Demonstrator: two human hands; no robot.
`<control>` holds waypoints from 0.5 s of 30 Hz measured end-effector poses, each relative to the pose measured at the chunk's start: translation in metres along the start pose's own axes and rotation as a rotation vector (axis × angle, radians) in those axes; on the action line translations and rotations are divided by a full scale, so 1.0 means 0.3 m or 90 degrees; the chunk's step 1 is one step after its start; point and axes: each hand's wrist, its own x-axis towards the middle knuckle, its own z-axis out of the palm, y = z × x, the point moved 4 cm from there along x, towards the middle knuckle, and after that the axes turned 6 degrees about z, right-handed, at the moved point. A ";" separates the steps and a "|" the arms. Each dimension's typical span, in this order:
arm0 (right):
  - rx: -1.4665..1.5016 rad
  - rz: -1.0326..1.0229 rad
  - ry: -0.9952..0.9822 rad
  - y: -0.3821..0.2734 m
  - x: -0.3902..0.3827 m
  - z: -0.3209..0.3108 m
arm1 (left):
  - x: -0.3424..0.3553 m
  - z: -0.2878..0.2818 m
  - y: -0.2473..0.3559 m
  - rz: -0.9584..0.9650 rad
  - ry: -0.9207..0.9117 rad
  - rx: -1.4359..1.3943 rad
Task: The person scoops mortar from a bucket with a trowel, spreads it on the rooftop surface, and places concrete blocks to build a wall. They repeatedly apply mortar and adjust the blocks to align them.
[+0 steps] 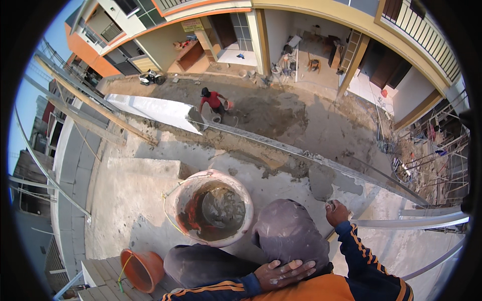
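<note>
My left hand (285, 275) lies with fingers outstretched across my raised knee (291, 236), in grey trousers spotted with pale dust. Out to the right, my right hand (337, 213) is closed, its fingers curled; whatever it may hold is too hidden to name. In front of my legs stands a large, pale-smeared bucket (244, 188) with a rope handle, wet grey mortar (223, 208) in its bottom. An orange bucket (154, 261) sits tilted at the lower left, beside my other leg. Neither hand touches the buckets.
A low ledge with a metal strip (261, 140) crosses ahead, a drop behind it. Down on the ground, a person in red (213, 103) carries a bucket. Wooden poles (95, 100) lean at left. A pale metal bar (406, 220) and bamboo scaffolding (447, 160) are at right.
</note>
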 end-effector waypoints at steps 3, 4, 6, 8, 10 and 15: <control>-0.053 0.002 -0.037 -0.041 -0.012 0.039 | 0.020 -0.012 0.000 -0.002 0.008 0.025; -0.036 -0.003 -0.038 -0.057 -0.022 0.038 | 0.031 -0.021 -0.002 -0.009 0.010 0.014; -0.011 -0.029 -0.056 -0.097 -0.041 0.037 | 0.065 -0.044 -0.001 -0.029 0.017 -0.021; 0.008 -0.075 -0.069 -0.147 -0.042 0.033 | 0.133 -0.060 0.007 -0.041 0.059 -0.032; -0.021 -0.132 -0.076 -0.205 -0.026 0.039 | 0.206 -0.027 0.020 0.033 -0.040 -0.004; -0.078 -0.256 -0.075 -0.352 0.041 0.057 | 0.250 -0.002 0.047 0.080 -0.174 0.039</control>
